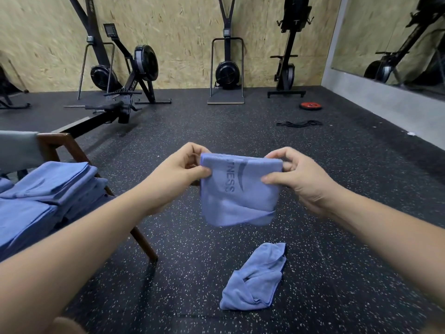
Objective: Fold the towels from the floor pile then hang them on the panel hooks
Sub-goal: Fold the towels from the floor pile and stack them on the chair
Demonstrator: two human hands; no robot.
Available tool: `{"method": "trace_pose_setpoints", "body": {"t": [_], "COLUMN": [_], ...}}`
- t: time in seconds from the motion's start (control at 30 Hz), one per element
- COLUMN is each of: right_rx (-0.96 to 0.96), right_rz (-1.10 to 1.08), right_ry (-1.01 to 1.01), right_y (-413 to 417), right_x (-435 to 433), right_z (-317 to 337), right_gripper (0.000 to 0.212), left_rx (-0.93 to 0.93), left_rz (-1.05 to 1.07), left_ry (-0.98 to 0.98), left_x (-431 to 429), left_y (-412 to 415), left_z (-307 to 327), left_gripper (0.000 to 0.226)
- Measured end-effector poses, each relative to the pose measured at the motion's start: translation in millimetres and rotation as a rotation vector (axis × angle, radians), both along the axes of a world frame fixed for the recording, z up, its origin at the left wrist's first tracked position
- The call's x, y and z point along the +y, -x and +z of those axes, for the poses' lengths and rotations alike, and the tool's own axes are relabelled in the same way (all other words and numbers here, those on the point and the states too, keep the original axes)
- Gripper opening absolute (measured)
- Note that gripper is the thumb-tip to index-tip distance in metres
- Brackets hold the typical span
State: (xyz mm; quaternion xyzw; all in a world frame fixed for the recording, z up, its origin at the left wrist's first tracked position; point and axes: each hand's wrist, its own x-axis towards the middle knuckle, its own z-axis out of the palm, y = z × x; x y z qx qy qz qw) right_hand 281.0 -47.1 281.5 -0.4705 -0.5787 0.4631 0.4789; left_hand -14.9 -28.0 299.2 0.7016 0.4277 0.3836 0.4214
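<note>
Nearest, a loose blue towel (255,279) lies crumpled on the speckled black floor (192,131), just below the hands. Above it, held in the air between two bare forearms, hangs a folded towel (238,194) of the same blue, with dark lettering and a swoosh on its front. The left hand (175,172) pinches its upper left corner and the right hand (296,177) pinches the upper right corner, the fingers (272,179) of each curled round the top edge with thumbs on the front. The lower edge hangs free, well clear of the floor. To the left, a stack (48,189) of folded blue towels rests on the seat of a wooden chair (69,145). Farther off, a rower (115,109) lies on the floor, with a red plate (310,106) and black bands (299,123) to the right. More machines stand against the chipboard wall (180,32), and a mirror (397,32) covers the right wall.
</note>
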Motion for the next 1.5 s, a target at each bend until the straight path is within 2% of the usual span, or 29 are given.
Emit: {"method": "trace_pose_setpoints", "body": {"t": [0.07,0.13,0.27,0.4,0.5,0.63,0.8,0.93,1.1,1.27,1.37,1.5], "right_rx": [-0.01,-0.076,-0.249,-0.406,-0.439,-0.435,-0.358,-0.317,-0.424,-0.637,-0.66,-0.607], "right_rz": [-0.03,-0.032,0.04,0.086,0.104,0.105,0.19,0.237,0.273,0.246,0.164,0.006], "right_ry": [-0.045,-0.091,-0.177,-0.211,-0.221,-0.234,-0.228,-0.253,-0.411,-0.564,-0.585,-0.518], "right_y": [-0.6,1.2,11.6,25.9,30.9,32.8,27.0,20.9,24.8,23.4,22.1,27.4], "right_x": [-0.7,-3.9,-13.1,-18.7,-20.9,-21.7,-20.1,-23.1,-30.7,-29.8,-28.8,-28.4], "right_z": [3.9,6.6,7.7,2.7,-0.2,-1.3,0.0,-1.1,4.4,1.7,0.9,5.4], "right_gripper": [0.046,0.044,0.04,0.038,0.038,0.041,0.04,0.036,0.026,0.028,0.036,0.027], "left_rx": [0.197,0.341,0.364,0.305,0.255,0.241,0.121,-0.027,-0.162,-0.196,-0.219,-0.144], "left_rz": [0.031,0.003,-0.075,-0.128,-0.12,-0.142,-0.081,-0.05,-0.023,0.035,0.061,0.004], "left_ry": [-0.029,-0.041,-0.145,-0.21,-0.21,-0.189,-0.144,-0.083,-0.023,-0.048,-0.076,-0.097], "left_x": [0.5,-3.1,-12.5,-17.7,-16.1,-9.8,-4.8,0.9,3.5,4.4,3.8,-2.4], "left_y": [0.4,-3.0,-20.5,-36.6,-40.5,-36.7,-21.1,-2.5,14.7,27.9,37.4,39.1], "left_z": [-3.7,-5.4,-7.0,-6.8,-6.5,-5.3,1.6,5.8,10.6,18.5,25.4,25.9], "left_gripper": [0.035,0.035,0.032,0.037,0.032,0.019,0.01,0.016,0.024,0.021,0.021,0.029]}}
